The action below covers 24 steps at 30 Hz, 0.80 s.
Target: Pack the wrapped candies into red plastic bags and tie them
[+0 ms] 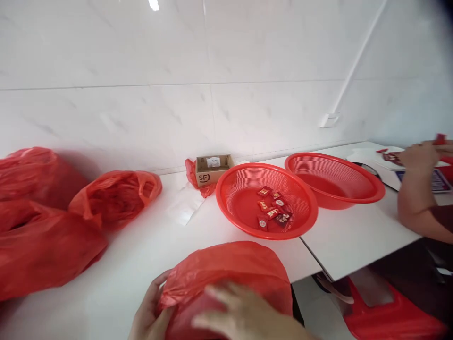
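Observation:
A red plastic bag [240, 259] lies at the table's front edge, directly before me. My left hand [152, 309] is closed on the bag's left side, thumb in front and fingers behind. Over the bag's front, my right hand [233, 314] is smeared by motion; its fingers look spread, with nothing visible in them. What the bag contains is hidden. Just beyond it stands a red plastic basket [237, 208] with several small red wrapped packets [272, 211] in it.
To the left sit bulging red bags [49, 250] and an open-topped one [116, 198]. A small cardboard box [208, 177] stands near the wall. Right of the first basket is a second red basket [336, 182]. Another person's arm [417, 189] works at the far right, above a red stool [392, 311].

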Motion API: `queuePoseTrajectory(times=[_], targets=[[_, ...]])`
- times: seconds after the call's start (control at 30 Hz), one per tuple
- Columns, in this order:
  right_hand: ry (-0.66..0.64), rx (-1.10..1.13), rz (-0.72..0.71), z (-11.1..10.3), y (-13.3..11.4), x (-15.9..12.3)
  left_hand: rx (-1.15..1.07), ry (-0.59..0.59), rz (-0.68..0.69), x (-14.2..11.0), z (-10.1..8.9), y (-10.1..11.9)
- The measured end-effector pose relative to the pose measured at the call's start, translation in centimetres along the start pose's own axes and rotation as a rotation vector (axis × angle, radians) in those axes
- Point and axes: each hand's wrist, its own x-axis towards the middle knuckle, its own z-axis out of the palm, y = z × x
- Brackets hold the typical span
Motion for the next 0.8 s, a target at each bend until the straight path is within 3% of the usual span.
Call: queuePoseTrajectory(times=[0.1,0.17,0.23,0.33,0.43,0.5,0.6,0.67,0.7,0.8], targets=[[0.036,-0.26,0.131,-2.4,0.8,1.2,0.137,-0.151,-0.056,-0.7,-1.5,1.1],[0.022,-0.371,0.131,-4.8,1.3,1.5,0.178,-0.257,-0.149,-1.1,-3.3,1.5],[-0.044,-0.415,0.094,-6.5,1.8,1.7,0.089,-0.283,-0.178,-1.1,-5.1,1.7],[-0.168,-0.387,0.08,-7.3,1.9,2.0,-0.209,-0.079,-0.169,-0.4,-6.4,1.8],[-0.18,-0.23,0.039,-7.6,1.4,2.1,-0.453,0.188,-0.171,0.8,-6.0,1.5],[-0.101,-0.076,-0.039,-8.8,0.9,2.1,-0.491,0.208,-0.174,1.3,-5.3,1.2],[0.19,-0.028,-0.068,-12.4,1.4,1.9,-0.449,0.204,-0.156,1.3,-4.5,0.9],[0.324,-0.159,0.056,-15.3,2.7,2.0,-0.427,0.211,-0.145,1.1,-4.2,1.0],[0.312,-0.243,0.155,-16.6,3.7,2.0,-0.417,0.207,-0.143,1.0,-4.1,1.1],[0.068,-0.467,0.46,-18.8,7.0,2.4,-0.382,0.169,-0.144,0.8,-3.7,1.4]])
